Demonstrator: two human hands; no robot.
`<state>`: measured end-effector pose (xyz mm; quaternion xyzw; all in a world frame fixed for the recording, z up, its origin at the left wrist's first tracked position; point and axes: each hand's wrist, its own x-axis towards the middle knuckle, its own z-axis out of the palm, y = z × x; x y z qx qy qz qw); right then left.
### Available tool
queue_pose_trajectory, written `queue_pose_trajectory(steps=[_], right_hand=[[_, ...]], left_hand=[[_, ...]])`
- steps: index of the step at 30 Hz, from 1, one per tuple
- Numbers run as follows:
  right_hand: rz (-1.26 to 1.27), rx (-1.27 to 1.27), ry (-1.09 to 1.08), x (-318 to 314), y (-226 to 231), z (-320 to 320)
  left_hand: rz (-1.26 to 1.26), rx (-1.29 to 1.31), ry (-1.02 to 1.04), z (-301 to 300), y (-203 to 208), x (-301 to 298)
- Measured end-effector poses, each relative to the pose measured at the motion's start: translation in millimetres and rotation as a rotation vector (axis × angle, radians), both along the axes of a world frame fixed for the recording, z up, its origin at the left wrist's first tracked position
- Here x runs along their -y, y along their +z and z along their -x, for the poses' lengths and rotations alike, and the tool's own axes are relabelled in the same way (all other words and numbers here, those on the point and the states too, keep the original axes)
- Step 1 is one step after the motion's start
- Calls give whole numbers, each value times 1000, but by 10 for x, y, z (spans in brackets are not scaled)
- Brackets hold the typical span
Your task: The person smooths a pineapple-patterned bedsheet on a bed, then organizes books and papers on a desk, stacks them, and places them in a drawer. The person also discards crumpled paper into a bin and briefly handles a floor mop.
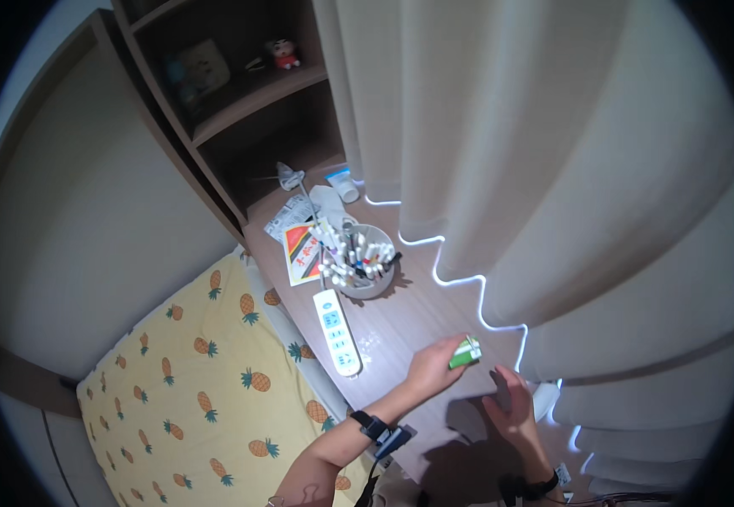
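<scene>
My left hand point(433, 369) is closed around a small green and white pack point(466, 353), held over the wooden desk point(409, 325). The pack looks like a little box, but its exact kind is unclear. Just to the right, my right hand point(515, 407) has its thumb and fingers apart with nothing between them, and it does not touch the pack. A white power strip point(337, 334) lies left of my left hand. Farther back stands a round pale container point(375, 283) crowded with white-capped pens point(358, 255).
Behind the container lie a red, yellow and black printed card point(302, 258), papers point(291, 218) and a white tube point(344, 188). A beige curtain point(502, 152) hangs along the desk's right edge. At left is a bed with a pineapple-print cover point(189, 372); dark shelves point(257, 101) rise at the back.
</scene>
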<state>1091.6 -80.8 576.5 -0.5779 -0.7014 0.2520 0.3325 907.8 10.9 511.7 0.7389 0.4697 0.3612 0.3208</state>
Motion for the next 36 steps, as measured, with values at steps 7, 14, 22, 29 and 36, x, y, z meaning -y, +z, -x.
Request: queue_pose_trajectory(steps=[7, 14, 22, 29, 36], right_hand=[[-141, -44, 51, -801, 425, 453], [-45, -80, 48, -674, 216, 315], [-20, -94, 14, -319, 310, -29], [-33, -120, 54, -102, 507, -334], [30, -236, -16, 239, 310, -560]], left_hand=[[34, -95, 3, 1003, 147, -215], [9, -552, 737, 1523, -4, -105], [275, -381, 663, 1344, -141, 19], [2, -433, 531, 1198, 311, -101], [144, -518, 392, 1157, 63, -663]])
